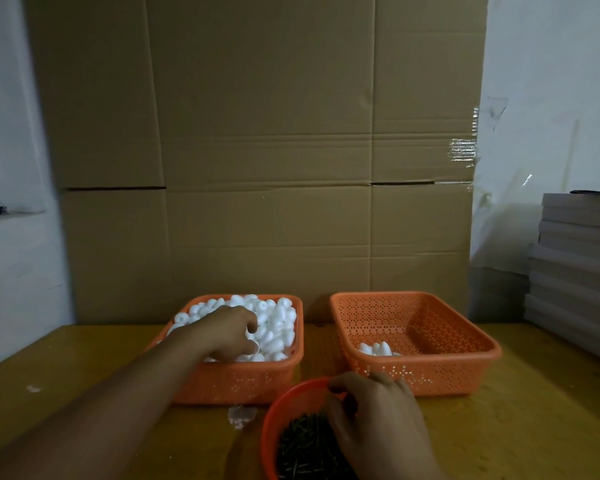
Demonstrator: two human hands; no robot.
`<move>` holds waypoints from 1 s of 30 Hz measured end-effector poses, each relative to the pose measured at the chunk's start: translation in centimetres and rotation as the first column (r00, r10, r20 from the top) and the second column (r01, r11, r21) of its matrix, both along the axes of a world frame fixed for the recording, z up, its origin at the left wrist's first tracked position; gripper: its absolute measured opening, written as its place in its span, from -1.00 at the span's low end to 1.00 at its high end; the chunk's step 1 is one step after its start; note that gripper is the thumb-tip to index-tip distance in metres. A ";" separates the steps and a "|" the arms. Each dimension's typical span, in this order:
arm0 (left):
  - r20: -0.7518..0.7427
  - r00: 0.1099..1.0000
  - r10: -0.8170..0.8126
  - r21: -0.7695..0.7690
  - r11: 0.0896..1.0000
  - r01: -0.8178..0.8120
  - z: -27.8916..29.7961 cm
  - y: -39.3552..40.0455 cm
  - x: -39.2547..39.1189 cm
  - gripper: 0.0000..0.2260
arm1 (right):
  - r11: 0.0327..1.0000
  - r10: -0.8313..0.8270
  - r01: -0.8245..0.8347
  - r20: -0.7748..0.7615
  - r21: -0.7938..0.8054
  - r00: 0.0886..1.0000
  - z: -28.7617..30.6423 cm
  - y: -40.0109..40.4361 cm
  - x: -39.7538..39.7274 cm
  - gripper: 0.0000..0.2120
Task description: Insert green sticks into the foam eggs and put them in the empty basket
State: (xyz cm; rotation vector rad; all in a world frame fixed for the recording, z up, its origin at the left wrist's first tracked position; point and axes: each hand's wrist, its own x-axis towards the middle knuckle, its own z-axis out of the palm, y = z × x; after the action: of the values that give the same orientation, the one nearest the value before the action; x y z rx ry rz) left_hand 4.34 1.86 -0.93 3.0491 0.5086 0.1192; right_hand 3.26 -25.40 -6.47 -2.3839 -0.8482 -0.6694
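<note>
Left of the near-empty basket (430, 355), the left hand (227, 332) curls into heaped foam eggs (274, 327); whether it grips one is unclear. The right hand (374, 407) pinches among green sticks (305, 448) below that basket; it could lift several tangled together.

Right hand (378, 420) fingertips hidden among sticks (302, 445).

Both rectangular baskets, the full one (243, 379) and the nearly empty one (430, 341), are orange perforated plastic with a slight sheen; the round bowl (274, 410) is smooth orange plastic. Foam eggs (274, 320) look white and matt. Tabletop (534, 410) is yellowish wood, smooth; the backdrop (257, 133) is matt creased corrugated cardboard.
</note>
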 end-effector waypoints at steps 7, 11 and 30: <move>-0.157 0.987 0.016 0.016 1.000 -0.013 0.8 0.6 1.3 -0.60 | 0.999 0.020 -0.021 -0.069 -0.027 0.997 -0.5 -0.1 0.3 -0.68; -0.151 0.988 0.012 0.070 0.998 -0.001 0.5 0.5 1.6 -0.66 | 0.999 0.025 -0.027 -0.063 -0.030 0.998 -0.5 0.0 0.2 -0.68; -0.107 0.991 0.077 0.082 0.994 -0.068 -0.1 -1.1 1.9 -0.58 | 0.998 -0.024 0.022 -0.031 -0.061 0.999 0.0 0.2 -0.2 -0.81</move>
State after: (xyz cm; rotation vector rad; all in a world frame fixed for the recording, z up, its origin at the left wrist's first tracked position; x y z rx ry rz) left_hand 6.25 0.80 -1.00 3.1277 0.6370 -0.0275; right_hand 3.02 -25.23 -6.49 -2.4551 -0.8404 -0.6209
